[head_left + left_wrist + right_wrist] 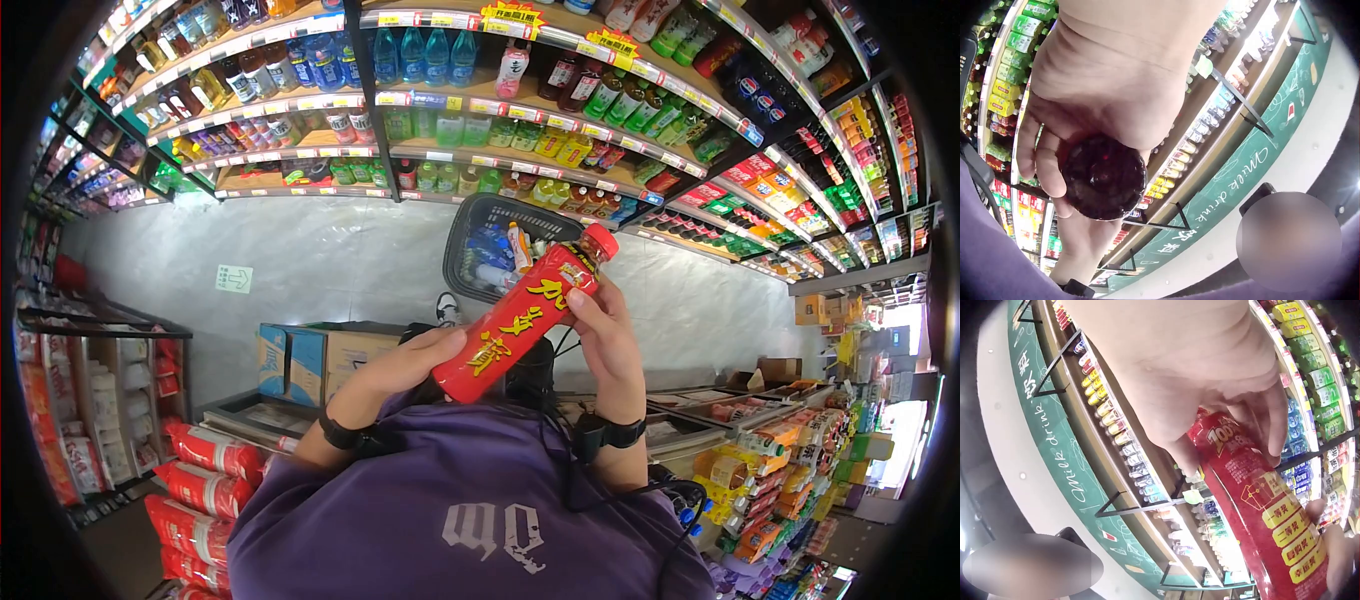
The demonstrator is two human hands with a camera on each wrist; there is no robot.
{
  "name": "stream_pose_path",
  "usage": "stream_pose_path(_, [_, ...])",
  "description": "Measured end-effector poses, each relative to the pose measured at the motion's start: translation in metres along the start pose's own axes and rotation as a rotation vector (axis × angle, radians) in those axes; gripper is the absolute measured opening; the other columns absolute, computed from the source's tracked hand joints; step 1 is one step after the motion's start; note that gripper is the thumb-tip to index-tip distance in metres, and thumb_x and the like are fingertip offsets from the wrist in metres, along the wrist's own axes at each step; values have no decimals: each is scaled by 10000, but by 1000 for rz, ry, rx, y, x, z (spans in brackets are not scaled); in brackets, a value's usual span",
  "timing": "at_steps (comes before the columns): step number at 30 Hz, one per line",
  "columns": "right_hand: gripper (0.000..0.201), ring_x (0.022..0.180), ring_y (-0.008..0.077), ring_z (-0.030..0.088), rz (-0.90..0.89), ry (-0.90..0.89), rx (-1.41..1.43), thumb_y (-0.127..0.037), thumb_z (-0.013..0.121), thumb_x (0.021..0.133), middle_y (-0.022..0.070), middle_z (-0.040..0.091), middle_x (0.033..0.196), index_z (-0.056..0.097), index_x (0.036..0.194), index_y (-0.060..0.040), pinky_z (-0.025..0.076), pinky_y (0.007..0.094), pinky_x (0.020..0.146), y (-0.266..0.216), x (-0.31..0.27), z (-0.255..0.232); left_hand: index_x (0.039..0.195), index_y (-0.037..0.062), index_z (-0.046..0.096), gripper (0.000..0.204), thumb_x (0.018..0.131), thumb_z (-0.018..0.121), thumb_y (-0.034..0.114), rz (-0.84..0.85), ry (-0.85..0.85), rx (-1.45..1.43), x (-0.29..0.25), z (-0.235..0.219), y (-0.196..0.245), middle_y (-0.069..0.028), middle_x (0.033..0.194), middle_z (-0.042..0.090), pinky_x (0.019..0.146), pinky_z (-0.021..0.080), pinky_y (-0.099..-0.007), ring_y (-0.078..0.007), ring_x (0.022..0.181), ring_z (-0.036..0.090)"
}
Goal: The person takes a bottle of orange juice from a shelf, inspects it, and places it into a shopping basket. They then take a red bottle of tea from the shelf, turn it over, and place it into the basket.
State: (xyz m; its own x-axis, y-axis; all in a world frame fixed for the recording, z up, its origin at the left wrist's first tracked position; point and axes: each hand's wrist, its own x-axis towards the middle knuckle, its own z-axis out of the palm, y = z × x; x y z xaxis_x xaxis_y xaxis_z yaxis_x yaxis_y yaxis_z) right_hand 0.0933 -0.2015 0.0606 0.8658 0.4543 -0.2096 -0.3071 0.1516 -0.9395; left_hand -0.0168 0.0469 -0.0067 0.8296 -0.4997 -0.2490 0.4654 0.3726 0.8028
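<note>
A red drink bottle [520,315] with yellow characters and a red cap lies slanted across the front of the person's body, held by both hands. The left hand [425,355] grips it near the base, thumb along the label. Around its upper part, just below the cap, curls the right hand [605,335]. The dark round base of the bottle [1104,178] shows in the left wrist view, with fingers wrapped at its side. In the right wrist view, yellow panels are printed on the bottle's other side [1254,494], and left-hand fingers appear at its lower end.
Beyond the bottle, a dark shopping basket [460,250] with bottles and packets stands on the grey floor [340,240]. Drink shelves [560,115] curve along the far side. Cardboard boxes [355,355] and red packs [205,485] sit near the person. A black cable hangs by the right wrist.
</note>
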Motion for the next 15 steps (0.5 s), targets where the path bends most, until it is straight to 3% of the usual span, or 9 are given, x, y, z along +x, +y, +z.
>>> stream_pose_path(15, [585, 1125, 209, 658, 3, 14, -40, -262, 693, 952, 117, 660, 1263, 485, 1424, 14, 537, 386, 934, -6, -2, 2, 1439, -21, 499, 623, 1089, 421, 488, -8, -12, -67, 4, -2, -9, -65, 1270, 646, 986, 474, -284, -113, 1116, 596])
